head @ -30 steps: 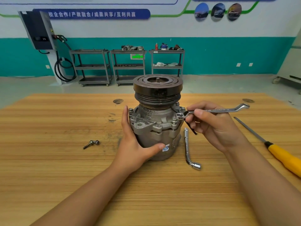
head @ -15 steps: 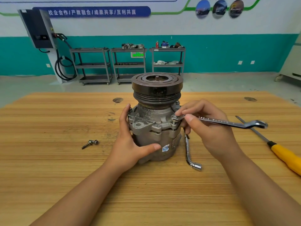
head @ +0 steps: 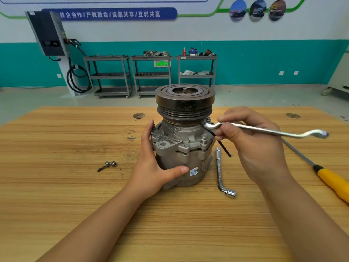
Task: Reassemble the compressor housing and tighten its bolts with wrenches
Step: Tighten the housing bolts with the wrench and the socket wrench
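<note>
Two bare forearms are reaching in from the near edge over the wooden desk (head: 179,224). Just past them, an L-shaped socket wrench (head: 220,173) is lying flat on the desk, right of the compressor (head: 181,148) and apart from it, with its socket end pointing toward the viewer.

The compressor is standing upright near the middle of the desk. The left hand (head: 154,167) is bracing it, with the palm against its left side, the thumb pressing across the lower front and the fingers wrapping round the flange.

To the right, the right hand (head: 255,148) is pinching the shank of a ring wrench (head: 264,130) near its inner end. That end is lying at the housing's upper right flange, just under the pulley (head: 185,103) and beside a bolt head. Whether the ring is sitting on the bolt cannot be told. The wrench's free end is sticking out to the right, above the desk. A thin black rod (head: 224,148) is slanting down below the hand.

Two loose bolts (head: 107,165) are lying together well left of the compressor. A yellow-handled screwdriver (head: 332,181) is lying at the right edge.

Beyond the desk, three metal carts (head: 151,76) are standing against a teal wall, with a dark wall unit (head: 47,33) and its coiled cable on the left.
</note>
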Available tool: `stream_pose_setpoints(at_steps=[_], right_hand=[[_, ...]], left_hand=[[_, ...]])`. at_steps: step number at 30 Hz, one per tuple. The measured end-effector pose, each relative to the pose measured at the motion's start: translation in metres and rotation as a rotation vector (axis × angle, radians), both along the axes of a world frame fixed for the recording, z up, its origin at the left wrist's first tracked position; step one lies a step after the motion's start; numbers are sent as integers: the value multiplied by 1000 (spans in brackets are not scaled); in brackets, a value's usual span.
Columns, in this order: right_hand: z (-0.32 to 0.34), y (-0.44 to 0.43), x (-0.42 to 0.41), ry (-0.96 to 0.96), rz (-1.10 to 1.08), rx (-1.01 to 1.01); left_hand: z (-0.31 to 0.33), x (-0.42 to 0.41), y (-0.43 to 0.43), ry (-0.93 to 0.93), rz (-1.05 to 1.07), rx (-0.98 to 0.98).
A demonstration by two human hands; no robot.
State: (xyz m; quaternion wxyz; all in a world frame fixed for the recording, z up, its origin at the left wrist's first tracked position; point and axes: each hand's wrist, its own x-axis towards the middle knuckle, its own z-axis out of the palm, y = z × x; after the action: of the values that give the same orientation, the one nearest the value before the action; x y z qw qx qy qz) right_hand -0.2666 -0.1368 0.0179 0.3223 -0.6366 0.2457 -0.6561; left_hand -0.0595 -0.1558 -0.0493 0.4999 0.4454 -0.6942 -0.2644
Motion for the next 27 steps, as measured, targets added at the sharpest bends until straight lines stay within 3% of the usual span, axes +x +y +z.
stream_pose_setpoints(at_steps=[5,16,22,27], right_hand=[[3,-4,-6,-195,269,372],[9,-1,-13,-3,290,310],[9,-6,-14,-111,321,441],[5,-5,-13,-73,276,358]], left_hand=[[-1,1,-1,0,4,9],[0,1,-1,12,-17,13],[-1,1,-1,0,-11,16],[1,0,0,-7,-11,17]])
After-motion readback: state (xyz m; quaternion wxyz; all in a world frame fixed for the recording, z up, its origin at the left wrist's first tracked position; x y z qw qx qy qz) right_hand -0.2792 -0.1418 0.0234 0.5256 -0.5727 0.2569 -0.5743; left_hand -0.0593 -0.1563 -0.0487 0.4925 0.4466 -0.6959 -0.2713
